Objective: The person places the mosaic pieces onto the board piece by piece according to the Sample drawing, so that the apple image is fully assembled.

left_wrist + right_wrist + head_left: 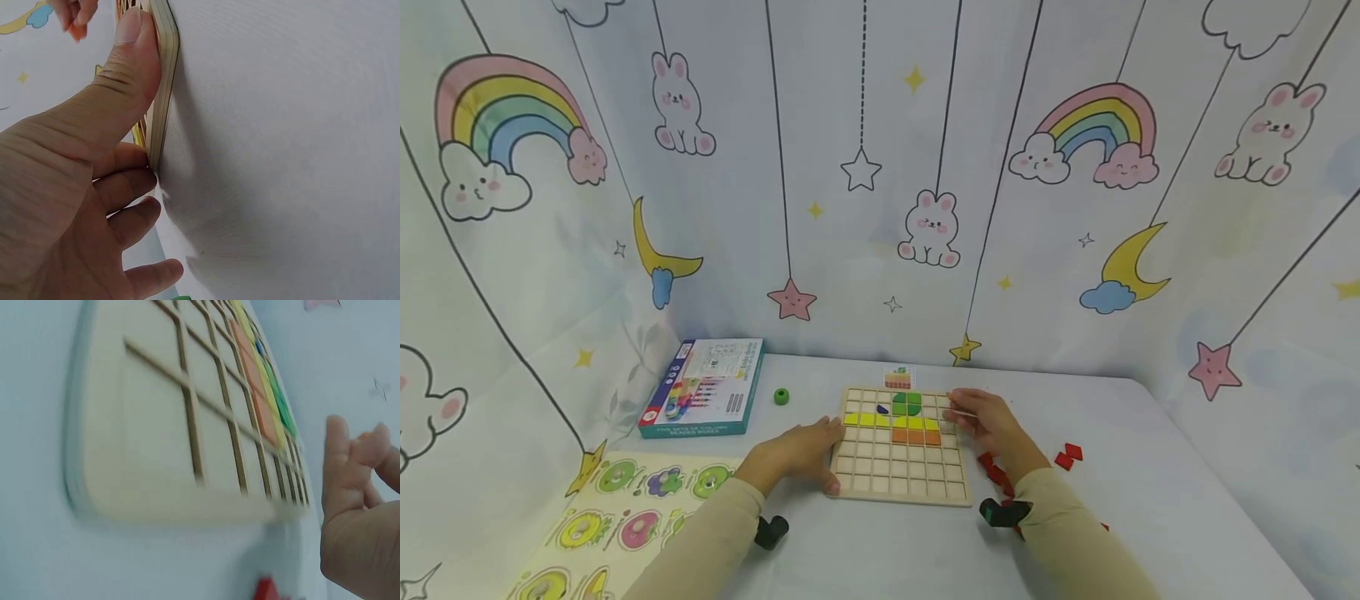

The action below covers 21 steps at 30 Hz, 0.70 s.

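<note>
A square wooden grid board lies on the table. Green, yellow and orange tiles and a small dark blue piece fill some of its upper cells. My left hand holds the board's left edge; in the left wrist view the thumb lies over the rim and the fingertips touch the side. At the upper right corner of the board, my right hand pinches a small orange piece, mostly hidden by the fingertips. A little picture card stands or lies just behind the board.
Several red tiles are scattered right of the board, some beside and under the right forearm. A green bead and a boxed bead set sit at the back left. A fruit picture sheet covers the front left.
</note>
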Tool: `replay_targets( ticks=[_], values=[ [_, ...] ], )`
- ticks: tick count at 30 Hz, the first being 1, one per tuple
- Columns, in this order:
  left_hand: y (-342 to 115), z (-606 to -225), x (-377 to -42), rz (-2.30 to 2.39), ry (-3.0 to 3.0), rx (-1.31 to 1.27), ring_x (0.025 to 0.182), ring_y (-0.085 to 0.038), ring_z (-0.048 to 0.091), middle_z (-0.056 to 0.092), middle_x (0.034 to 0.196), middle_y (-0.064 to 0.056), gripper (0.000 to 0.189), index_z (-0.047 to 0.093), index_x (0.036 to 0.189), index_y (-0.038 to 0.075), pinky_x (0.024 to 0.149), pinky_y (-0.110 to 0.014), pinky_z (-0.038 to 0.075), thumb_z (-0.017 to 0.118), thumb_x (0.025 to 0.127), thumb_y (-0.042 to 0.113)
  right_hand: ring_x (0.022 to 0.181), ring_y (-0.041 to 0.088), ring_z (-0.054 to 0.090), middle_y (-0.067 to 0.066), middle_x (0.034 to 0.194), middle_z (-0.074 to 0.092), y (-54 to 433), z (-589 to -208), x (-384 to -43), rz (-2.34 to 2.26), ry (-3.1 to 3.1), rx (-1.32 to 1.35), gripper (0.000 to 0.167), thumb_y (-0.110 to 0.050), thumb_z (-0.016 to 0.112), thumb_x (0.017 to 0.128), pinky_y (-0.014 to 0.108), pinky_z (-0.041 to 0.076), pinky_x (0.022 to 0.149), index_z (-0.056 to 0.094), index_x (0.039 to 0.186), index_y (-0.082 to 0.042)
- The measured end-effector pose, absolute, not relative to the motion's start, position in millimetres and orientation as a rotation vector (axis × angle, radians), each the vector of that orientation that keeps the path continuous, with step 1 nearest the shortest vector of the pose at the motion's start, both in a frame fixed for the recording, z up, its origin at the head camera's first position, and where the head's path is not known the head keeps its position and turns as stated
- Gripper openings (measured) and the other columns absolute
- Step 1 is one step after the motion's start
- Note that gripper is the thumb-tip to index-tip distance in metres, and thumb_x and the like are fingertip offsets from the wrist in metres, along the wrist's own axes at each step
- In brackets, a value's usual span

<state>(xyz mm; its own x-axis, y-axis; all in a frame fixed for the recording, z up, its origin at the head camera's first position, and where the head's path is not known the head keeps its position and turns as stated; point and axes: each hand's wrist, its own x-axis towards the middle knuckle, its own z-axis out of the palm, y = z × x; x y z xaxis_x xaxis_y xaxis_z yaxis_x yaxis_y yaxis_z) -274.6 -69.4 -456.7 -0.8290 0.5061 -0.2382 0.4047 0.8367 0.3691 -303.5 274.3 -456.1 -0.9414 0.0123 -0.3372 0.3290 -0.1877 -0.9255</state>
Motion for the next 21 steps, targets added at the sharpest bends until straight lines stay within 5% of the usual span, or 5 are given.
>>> replay_targets(
  ticks=[10, 21],
  values=[
    [-69.8, -459.0, -276.3, 0.457, 2.683, 0.686, 0.154, -0.029, 0.028, 0.036, 0.164, -0.010, 0.106, 0.043, 0.155, 0.010, 0.122, -0.056, 0.026, 0.092, 0.068, 0.044, 0.094, 0.029, 0.077, 0.020, 0.124, 0.065, 211.7, -460.5, -300.6, -1.938, 2.010, 0.152, 0.039, -0.018, 0.066, 0.100, 0.026, 0.061, 0.073, 0.056, 0.134, 0.000],
    [-70.4, -457.3, -275.4, 0.460, 2.680, 0.686, 0.154, -0.030, 0.028, 0.036, 0.164, -0.010, 0.105, 0.043, 0.155, 0.010, 0.122, -0.057, 0.026, 0.092, 0.068, 0.043, 0.087, 0.022, 0.076, 0.017, 0.105, 0.074, 197.0, -468.1, -300.9, -1.976, 1.952, 0.007, 0.039, -0.009, 0.065, 0.099, 0.022, 0.060, 0.067, 0.053, 0.134, 0.004]
  ],
)
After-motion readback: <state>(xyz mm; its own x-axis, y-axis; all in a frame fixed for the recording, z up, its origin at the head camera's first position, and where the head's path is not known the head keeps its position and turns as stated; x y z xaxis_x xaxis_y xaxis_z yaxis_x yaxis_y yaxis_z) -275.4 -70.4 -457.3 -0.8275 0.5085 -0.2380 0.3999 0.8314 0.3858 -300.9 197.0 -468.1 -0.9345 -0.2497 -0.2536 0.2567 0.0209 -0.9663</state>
